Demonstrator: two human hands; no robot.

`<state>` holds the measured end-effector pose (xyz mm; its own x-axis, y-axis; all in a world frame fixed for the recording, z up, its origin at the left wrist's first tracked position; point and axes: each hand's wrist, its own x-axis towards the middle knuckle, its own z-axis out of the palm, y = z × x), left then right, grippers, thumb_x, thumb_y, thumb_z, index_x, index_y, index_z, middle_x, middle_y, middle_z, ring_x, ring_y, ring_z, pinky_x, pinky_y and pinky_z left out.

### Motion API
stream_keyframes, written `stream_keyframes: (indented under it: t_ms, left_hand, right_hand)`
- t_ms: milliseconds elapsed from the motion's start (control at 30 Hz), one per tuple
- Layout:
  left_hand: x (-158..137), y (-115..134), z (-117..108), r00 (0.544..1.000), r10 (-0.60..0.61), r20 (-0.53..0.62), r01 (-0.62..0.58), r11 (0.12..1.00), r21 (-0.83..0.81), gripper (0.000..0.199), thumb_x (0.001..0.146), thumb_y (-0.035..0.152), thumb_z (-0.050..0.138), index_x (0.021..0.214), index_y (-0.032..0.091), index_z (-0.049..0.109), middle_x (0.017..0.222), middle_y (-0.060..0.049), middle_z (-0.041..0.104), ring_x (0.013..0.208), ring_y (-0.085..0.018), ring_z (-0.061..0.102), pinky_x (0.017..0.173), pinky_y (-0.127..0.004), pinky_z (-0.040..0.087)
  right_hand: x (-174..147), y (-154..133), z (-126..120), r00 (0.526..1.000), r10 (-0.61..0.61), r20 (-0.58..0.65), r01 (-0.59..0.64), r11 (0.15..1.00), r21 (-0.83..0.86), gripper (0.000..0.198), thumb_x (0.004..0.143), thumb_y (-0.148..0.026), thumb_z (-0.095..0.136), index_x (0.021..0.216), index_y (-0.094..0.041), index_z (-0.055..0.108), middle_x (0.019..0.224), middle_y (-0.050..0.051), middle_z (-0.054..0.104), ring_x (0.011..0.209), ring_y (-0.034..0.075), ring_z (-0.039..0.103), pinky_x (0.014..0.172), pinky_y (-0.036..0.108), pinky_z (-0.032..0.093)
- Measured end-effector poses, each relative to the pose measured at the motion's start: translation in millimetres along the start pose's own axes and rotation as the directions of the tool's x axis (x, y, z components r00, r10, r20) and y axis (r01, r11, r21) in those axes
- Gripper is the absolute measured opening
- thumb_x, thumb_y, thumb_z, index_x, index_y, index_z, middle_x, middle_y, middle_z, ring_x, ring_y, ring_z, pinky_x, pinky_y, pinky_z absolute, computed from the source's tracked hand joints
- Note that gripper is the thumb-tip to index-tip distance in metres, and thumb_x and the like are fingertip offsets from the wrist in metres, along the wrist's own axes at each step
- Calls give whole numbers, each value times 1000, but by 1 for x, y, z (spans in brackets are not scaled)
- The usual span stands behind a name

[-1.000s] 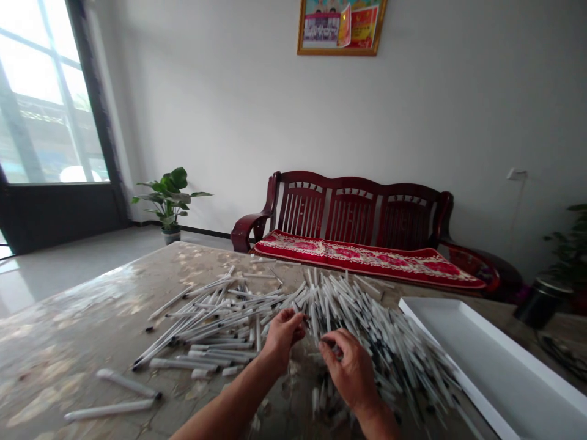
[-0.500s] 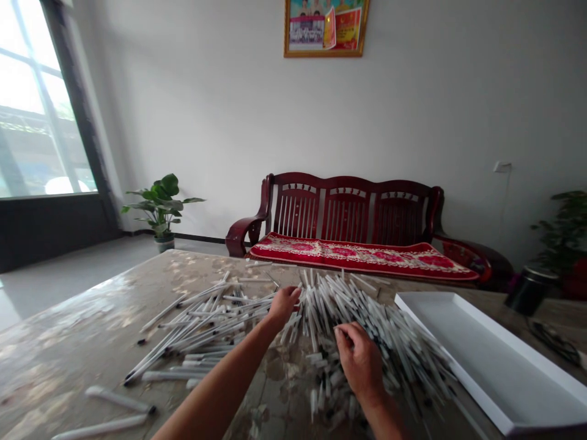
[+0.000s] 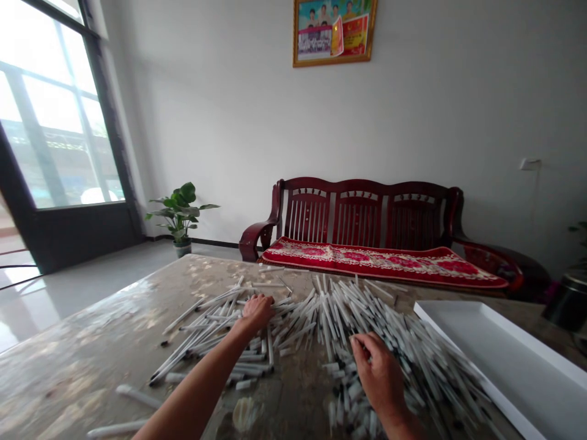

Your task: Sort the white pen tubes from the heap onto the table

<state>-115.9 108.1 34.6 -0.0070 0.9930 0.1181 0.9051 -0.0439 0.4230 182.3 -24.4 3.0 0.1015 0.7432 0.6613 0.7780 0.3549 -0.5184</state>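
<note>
Slim whitish pens, several with dark ends, lie in two loose heaps on the table. My left hand [image 3: 259, 310] is palm down over the left heap of pens [image 3: 215, 330], its fingers bent and partly hidden. A pen [image 3: 269, 348] lies just below that hand, pointing toward me; whether the fingers touch it is unclear. My right hand [image 3: 378, 370] is closed in a pinch beside the larger right heap of pens [image 3: 358, 305]. Anything between its fingertips is too small to name. Short whitish and dark pieces, like pen caps [image 3: 351, 391], are scattered under and left of that hand.
A shallow white box lid or tray [image 3: 486, 311] stands at the table's right. Loose pens [image 3: 137, 396] lie at the near left of the patterned table [image 3: 92, 354]. Beyond it are a dark red wooden bench [image 3: 358, 214] and a potted plant [image 3: 181, 214].
My left hand has moved left, from between the heaps onto the left heap. My right hand stays pinched near the right heap. The camera view has shifted left.
</note>
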Motion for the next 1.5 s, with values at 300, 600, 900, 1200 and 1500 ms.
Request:
stream_keyframes:
  t_ms: [300, 600, 900, 1200, 1500]
  left_hand:
    - [-18, -2, 3, 979, 200, -45, -198, 979, 50, 13, 75, 14, 64, 68, 22, 71, 84, -11, 73, 93, -28, 67, 94, -36, 39]
    - [-66, 33, 9, 854, 498, -154, -478, 866, 150, 17, 92, 22, 51, 98, 24, 67, 90, -6, 69, 90, -22, 60, 84, -33, 40]
    - [-124, 100, 34, 703, 694, -157, -688, 719, 95, 12, 92, 26, 56, 94, 27, 67, 77, -1, 63, 75, -18, 56, 69, -30, 33]
    - [-116, 89, 37, 788, 595, -160, -615, 751, -240, 17, 91, 25, 54, 93, 26, 71, 76, -1, 68, 71, -16, 61, 66, -26, 37]
    - [-106, 94, 44, 999, -24, 41, 37, -122, -992, 32, 76, 45, 71, 91, 21, 57, 84, -3, 74, 81, -19, 72, 78, -31, 55]
  right_hand:
    - [-1, 7, 3, 1000, -12, 17, 12, 1000, -2, 36, 94, -46, 45, 83, -21, 69, 78, 5, 68, 67, 16, 63, 66, 25, 47]
    - [3, -7, 0, 990, 104, 92, -117, 983, 140, 40, 95, -48, 39, 91, -22, 70, 87, 6, 72, 79, 20, 67, 72, 27, 49]
    - [8, -29, -12, 881, 136, 454, -205, 973, 106, 51, 96, -54, 32, 71, -21, 62, 60, 1, 63, 59, 16, 56, 55, 24, 34]
    - [14, -19, -18, 881, 67, 468, -131, 986, 106, 49, 96, -56, 32, 77, -20, 61, 60, -1, 57, 59, 15, 53, 57, 25, 30]
    - [17, -20, -23, 925, 41, 377, -98, 986, 134, 42, 97, -47, 35, 91, -21, 67, 91, 6, 69, 91, 21, 62, 81, 28, 40]
